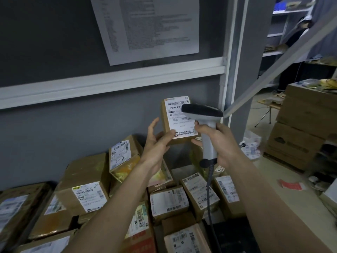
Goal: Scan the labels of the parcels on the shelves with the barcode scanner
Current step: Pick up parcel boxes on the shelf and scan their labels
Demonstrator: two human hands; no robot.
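A small brown cardboard parcel is held up in front of the grey wall, its white barcode label facing me. My left hand holds it from below at its lower left corner, thumb on the label's edge and fingers spread. My right hand grips the grey handle of the barcode scanner. The scanner's dark head overlaps the right side of the label. Its cable hangs down over the parcels below.
Several labelled cardboard parcels lie piled below my arms. A white shelf rail crosses the wall, with a printed sheet above it. Big cartons stand on the floor at right, and shelves and a person lie further back.
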